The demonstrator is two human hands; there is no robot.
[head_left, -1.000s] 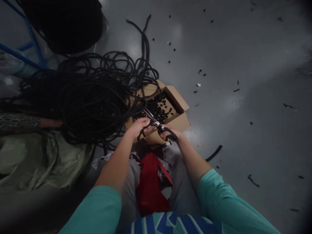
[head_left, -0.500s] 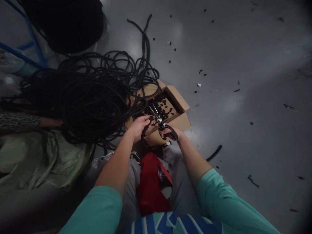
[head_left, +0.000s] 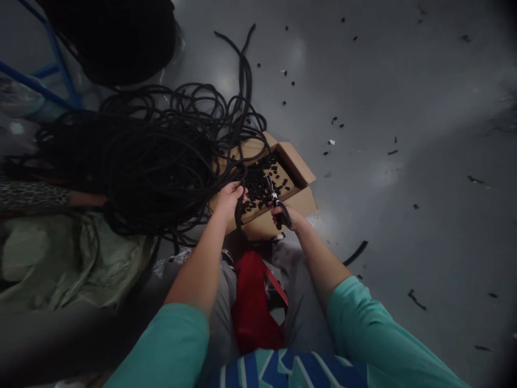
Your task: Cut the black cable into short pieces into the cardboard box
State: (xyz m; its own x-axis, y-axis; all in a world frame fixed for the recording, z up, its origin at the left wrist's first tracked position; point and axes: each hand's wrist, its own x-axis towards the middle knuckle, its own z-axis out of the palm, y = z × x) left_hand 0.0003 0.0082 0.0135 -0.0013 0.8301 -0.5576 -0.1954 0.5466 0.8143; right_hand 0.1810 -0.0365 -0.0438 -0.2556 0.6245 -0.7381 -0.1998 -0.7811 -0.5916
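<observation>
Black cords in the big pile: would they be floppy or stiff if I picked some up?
The black cords would probably bend easily, since they lie in many loose loops. They may feel slightly springy rather than limp, as those loops look rounded. Lifting one would likely drag others, because they overlap.

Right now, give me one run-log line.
left hand: holds black cord | right hand: holds scissors | cardboard box: open, small black pieces inside

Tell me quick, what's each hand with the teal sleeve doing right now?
Left hand: closed, holding a long, flexible black cord.
Right hand: closed around the handles of black-handled metal scissors.
</observation>
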